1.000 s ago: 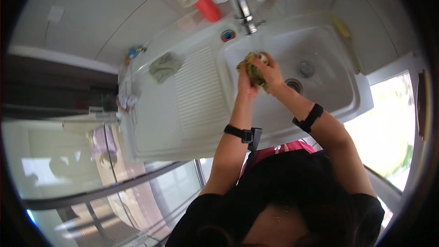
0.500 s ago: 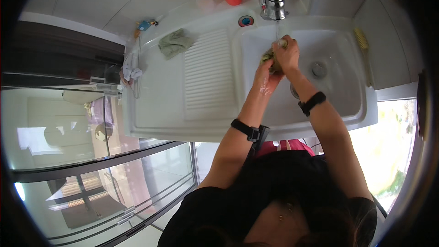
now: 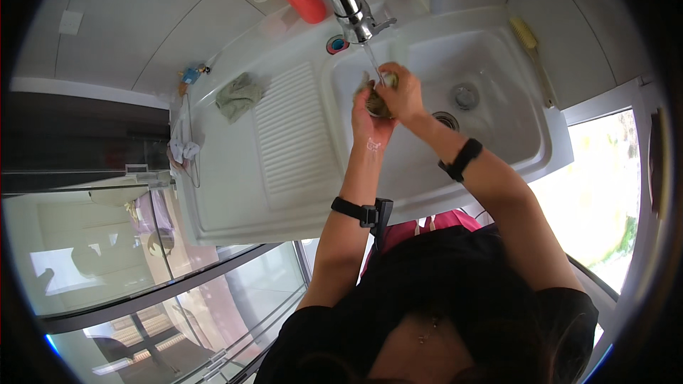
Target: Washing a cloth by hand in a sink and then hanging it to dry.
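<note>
Under the faucet (image 3: 345, 3), a thin stream of water (image 3: 372, 60) runs down onto my hands over the white sink (image 3: 498, 131). A small olive-green cloth (image 3: 377, 104) is bunched between both palms. My left hand (image 3: 365, 122) holds it from the left and below, fingers curled around it, with white suds on the wrist. From the right, my right hand (image 3: 403, 96) closes over the cloth and covers part of it. How the cloth is folded inside the hands cannot be made out.
A crumpled grey-green cloth (image 3: 239, 97) lies on the drainboard beside the ribs (image 3: 292, 131). A yellow-bristled brush (image 3: 533, 57) rests along the sink's right edge. Behind the sink are a red bottle (image 3: 304, 2) and hanging cloths. Glass panels (image 3: 213, 277) stand at left.
The view has shifted, so the sink and faucet appear farther left and tilted. My hands stay under the water with the cloth, the right hand now lower against it.
</note>
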Action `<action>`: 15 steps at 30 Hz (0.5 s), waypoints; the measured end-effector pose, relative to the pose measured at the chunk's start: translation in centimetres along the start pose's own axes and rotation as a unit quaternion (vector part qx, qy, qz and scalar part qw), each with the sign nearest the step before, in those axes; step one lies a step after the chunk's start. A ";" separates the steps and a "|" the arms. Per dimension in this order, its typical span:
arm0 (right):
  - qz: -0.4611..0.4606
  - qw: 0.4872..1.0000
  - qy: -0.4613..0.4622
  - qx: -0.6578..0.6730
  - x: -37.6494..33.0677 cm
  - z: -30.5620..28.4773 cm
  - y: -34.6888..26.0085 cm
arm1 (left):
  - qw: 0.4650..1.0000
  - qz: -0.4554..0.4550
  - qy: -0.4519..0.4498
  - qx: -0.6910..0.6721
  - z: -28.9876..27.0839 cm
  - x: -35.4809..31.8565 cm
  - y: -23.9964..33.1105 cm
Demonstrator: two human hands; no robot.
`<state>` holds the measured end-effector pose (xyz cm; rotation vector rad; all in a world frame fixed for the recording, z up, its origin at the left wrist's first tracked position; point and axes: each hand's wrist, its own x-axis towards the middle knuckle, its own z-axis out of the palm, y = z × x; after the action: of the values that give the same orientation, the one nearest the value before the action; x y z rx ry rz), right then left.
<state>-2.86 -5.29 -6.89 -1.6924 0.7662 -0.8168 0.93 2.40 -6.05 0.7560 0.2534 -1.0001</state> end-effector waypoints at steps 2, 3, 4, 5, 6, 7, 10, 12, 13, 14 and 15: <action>-0.079 0.996 0.034 0.021 -2.3 0.8 -0.1 | 0.998 0.000 0.025 -0.056 0.0 0.5 0.5; -0.084 0.995 0.034 0.046 -3.2 0.9 -1.4 | 0.999 0.028 -0.023 -0.024 -0.9 0.9 0.7; -0.088 0.993 0.034 0.071 -3.8 1.0 -2.8 | 0.996 0.057 -0.070 0.009 -1.7 1.4 0.7; -0.084 0.991 0.051 0.094 -3.9 0.9 -4.0 | 0.993 0.067 -0.100 0.004 -1.3 1.5 0.8; -0.083 0.991 0.055 0.094 -3.6 0.7 -4.2 | 0.993 0.064 -0.101 0.006 -0.9 1.5 0.6; -0.055 0.991 0.054 0.110 -3.2 0.5 -4.3 | 0.994 0.081 -0.066 0.017 -0.5 1.5 0.3; -0.028 0.992 0.049 0.117 -2.7 0.3 -4.5 | 0.994 0.092 -0.051 0.016 -0.3 2.2 -0.2; -0.027 0.993 0.043 0.107 -2.3 0.1 -4.1 | 0.994 0.084 -0.069 0.003 0.3 2.0 -0.5; -0.028 0.996 0.034 0.071 -1.9 0.1 -3.5 | 0.995 0.089 -0.015 0.030 0.5 1.8 -0.7; -0.031 0.999 0.022 0.037 -1.6 0.3 -3.2 | 0.993 0.096 0.039 0.056 0.7 1.4 -0.6; -0.031 0.999 0.020 0.039 -1.5 0.5 -2.8 | 0.993 0.098 0.041 0.056 0.2 1.7 -0.8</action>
<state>-2.99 -3.15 -4.51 -1.6414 0.7039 -0.9146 1.18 0.91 -7.19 0.9081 0.1901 -0.8032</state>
